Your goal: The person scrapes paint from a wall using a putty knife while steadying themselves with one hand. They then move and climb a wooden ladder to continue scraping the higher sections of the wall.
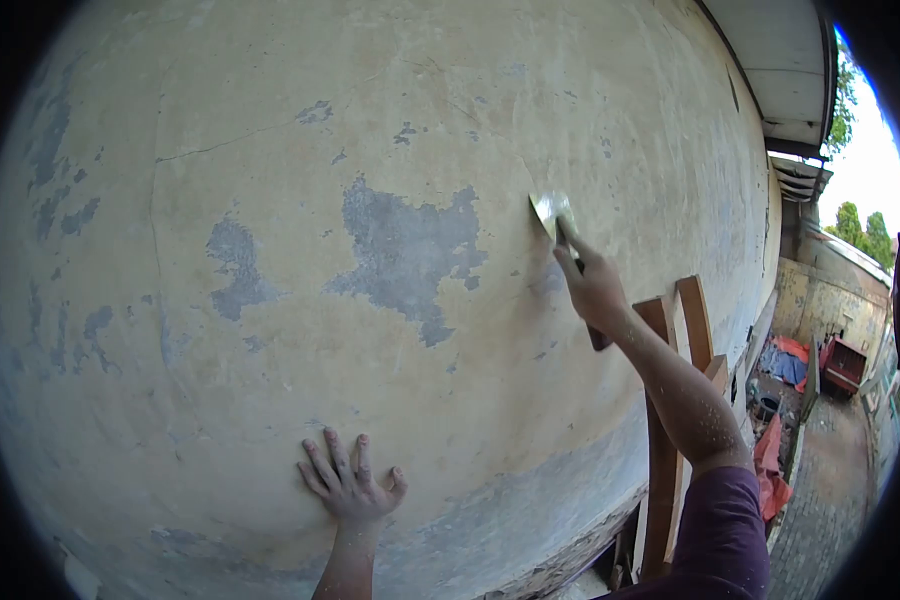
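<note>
Gripping scraper [564, 228], blade [551, 211] above right fingers [572, 268]

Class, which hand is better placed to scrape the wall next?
Likely the right hand: it grips the scraper, blade at the wall, while the left hand rests spread on the wall without a tool.

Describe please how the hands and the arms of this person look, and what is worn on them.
The left hand and right hand are bare, with no gloves and no watch visible. The right forearm is dotted with pale specks. A plain dark purple sleeve covers the upper right arm and ends near the elbow. The left sleeve is out of view.
</note>
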Tool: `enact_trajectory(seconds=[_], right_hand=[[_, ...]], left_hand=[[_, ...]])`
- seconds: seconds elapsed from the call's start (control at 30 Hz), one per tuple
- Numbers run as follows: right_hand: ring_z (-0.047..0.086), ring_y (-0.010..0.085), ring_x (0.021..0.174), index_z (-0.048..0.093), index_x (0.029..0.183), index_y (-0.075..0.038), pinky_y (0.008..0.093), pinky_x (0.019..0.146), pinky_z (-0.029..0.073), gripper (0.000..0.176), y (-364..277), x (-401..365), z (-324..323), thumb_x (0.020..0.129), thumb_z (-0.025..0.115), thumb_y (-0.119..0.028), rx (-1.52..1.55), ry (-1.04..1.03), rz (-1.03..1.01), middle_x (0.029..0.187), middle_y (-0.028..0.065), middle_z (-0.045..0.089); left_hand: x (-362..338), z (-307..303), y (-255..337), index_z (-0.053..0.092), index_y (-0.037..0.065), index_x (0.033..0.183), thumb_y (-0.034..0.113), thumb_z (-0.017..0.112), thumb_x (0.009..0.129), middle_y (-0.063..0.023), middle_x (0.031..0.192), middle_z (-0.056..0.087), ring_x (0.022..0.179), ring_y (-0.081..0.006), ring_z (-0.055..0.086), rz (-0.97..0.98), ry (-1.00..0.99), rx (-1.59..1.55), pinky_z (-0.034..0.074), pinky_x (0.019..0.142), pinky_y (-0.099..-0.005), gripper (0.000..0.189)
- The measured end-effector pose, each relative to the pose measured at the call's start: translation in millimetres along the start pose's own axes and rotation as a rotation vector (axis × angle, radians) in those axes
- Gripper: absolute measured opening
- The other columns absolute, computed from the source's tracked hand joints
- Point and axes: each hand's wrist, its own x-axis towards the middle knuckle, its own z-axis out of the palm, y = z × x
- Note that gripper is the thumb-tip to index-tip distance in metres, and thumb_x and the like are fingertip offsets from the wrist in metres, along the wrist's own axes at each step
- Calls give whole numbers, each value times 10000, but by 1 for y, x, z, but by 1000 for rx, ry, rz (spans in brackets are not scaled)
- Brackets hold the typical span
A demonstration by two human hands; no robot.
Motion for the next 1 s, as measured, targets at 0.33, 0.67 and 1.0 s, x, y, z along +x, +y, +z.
enact_trajectory(seconds=[0.33,0.67,1.0], right_hand=[[649,322,669,453,1349,-109,382,612,505,449,-138,117,-22,944,462,-302,114,58,-175,835,234,653],[482,158,493,489,1343,-141,337,511,398,424,-84,-1,41,938,539,-254,60,81,-198,545,122,493],[456,151,391,477,1351,-176,321,377,405,468,-271,259,-18,937,454,-394,130,194,-138,580,56,499]], left_hand=[[-11,1,-9,285,185,1435,498,363,897,-215,1480,263,1347,-496,215,17,-87,-97,137,1036,-664,627],[71,-23,-54,354,214,1412,403,406,872,-203,1479,281,1361,-435,241,0,56,-279,148,1063,-607,574],[76,-17,-65,353,226,1426,415,391,863,-129,1495,299,1368,-364,279,-20,54,-242,172,1082,-556,595]])
